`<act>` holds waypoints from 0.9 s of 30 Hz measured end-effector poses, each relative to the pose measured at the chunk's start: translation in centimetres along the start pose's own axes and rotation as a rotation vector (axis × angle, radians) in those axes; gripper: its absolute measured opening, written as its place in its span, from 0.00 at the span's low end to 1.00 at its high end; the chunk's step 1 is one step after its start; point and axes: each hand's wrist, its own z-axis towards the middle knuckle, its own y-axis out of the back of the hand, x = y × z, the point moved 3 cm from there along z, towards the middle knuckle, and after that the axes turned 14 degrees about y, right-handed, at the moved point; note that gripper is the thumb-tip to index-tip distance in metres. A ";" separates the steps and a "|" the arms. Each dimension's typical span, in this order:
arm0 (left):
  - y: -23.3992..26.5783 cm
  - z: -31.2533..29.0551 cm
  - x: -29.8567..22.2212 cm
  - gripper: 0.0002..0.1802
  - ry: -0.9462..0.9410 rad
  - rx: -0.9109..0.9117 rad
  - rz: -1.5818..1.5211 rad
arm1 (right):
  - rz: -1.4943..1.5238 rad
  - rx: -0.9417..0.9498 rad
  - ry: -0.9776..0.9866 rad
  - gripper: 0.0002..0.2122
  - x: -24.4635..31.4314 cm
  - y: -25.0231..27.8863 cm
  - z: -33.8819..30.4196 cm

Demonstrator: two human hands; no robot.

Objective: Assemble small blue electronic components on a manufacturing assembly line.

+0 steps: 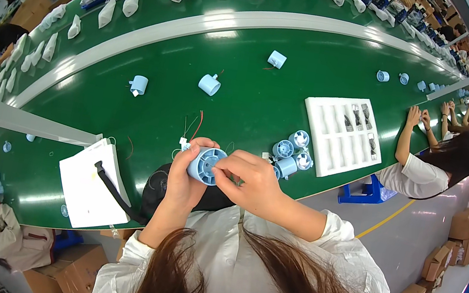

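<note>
In front of my chest, my left hand (180, 180) is wrapped round a light-blue cylindrical fan housing (201, 169), its spoked open face tilted toward me. A red wire (200, 121) and a white connector (183, 143) stick out beyond its far side. My right hand (254, 182) has its fingers pinched together at the rim and centre of that face; whatever lies between the fingertips is hidden. Just right of my right hand sits a cluster of similar blue housings (284, 148), some showing white fan blades.
A white foam tray (330, 147) holding several dark cable pieces lies to the right. Loose blue housings (209, 84) are scattered over the green table (159, 115). At left, a black strap (115, 193) crosses a white slab (81, 189). A co-worker (428, 173) sits at right.
</note>
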 end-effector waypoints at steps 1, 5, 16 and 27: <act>0.0 0.0 0.0 0.17 0.001 0.000 0.000 | 0.000 0.000 -0.001 0.04 0.0 -0.1 0.0; 0.2 0.0 0.1 0.17 -0.015 -0.020 0.071 | -0.060 0.009 0.012 0.04 -0.2 -0.3 -0.2; -0.1 -0.1 -0.1 0.22 -0.105 0.024 0.177 | 0.030 0.028 -0.036 0.05 -0.5 0.2 0.1; -0.4 -0.7 -1.0 0.30 -0.191 -0.078 0.552 | 0.577 -0.290 -0.415 0.09 -2.6 -0.8 -1.7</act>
